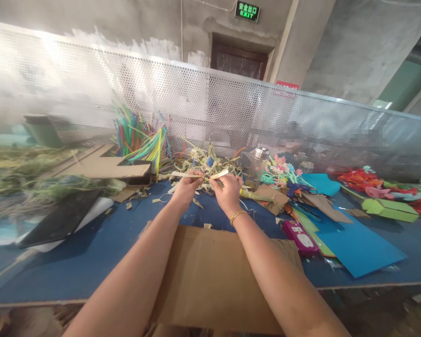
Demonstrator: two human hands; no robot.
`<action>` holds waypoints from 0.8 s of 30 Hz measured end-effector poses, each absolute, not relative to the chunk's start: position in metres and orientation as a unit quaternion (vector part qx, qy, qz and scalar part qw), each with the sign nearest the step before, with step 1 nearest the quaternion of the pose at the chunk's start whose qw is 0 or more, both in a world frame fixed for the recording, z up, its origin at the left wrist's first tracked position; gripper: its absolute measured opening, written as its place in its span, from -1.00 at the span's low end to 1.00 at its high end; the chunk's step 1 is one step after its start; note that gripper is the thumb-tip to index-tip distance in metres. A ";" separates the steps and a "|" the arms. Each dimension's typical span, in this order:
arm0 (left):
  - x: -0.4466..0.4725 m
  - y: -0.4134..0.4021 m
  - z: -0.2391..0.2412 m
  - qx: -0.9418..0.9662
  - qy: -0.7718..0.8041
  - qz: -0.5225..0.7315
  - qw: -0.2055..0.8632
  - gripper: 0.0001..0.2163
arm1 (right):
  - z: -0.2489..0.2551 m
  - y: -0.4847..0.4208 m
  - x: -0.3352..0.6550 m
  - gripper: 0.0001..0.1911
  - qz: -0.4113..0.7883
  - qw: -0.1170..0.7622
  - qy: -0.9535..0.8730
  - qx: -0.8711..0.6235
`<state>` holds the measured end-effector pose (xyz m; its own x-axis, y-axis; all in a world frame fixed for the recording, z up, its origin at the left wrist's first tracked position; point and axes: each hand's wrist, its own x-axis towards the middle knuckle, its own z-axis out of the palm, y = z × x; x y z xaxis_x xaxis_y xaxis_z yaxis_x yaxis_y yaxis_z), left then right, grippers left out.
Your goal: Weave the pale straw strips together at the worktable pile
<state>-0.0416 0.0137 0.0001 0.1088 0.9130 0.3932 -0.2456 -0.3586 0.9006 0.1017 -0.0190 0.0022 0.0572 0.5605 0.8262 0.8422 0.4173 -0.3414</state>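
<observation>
Both arms reach forward over a brown cardboard sheet. My left hand is closed, pinching a pale, flat strip that looks like dried husk or leaf. Beside it, my right hand, with a gold bracelet at the wrist, is closed on another pale part of the strip. The fingertips nearly meet; whether it is one strip or two joined I cannot tell. Just behind the hands lies a heap of dry, pale-green strips with a bit of blue in it.
Pipe cleaners stand back left near cut cardboard. A clear bottle stands right of the heap. Blue sheets, a purple box and a green paper box lie right. A perforated metal screen borders the blue table.
</observation>
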 end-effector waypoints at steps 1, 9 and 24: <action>-0.042 0.014 0.000 0.567 0.291 0.603 0.480 -0.77 | 0.002 -0.019 0.102 -0.82 -0.140 0.511 -0.671 -0.518; -0.040 0.010 0.003 0.561 0.297 0.584 0.507 -0.75 | 0.001 -0.015 0.103 -0.81 -0.131 0.519 -0.656 -0.533; -0.040 0.011 0.000 0.510 0.313 0.571 0.562 -0.75 | -0.002 -0.010 0.107 -0.76 -0.111 0.527 -0.639 -0.549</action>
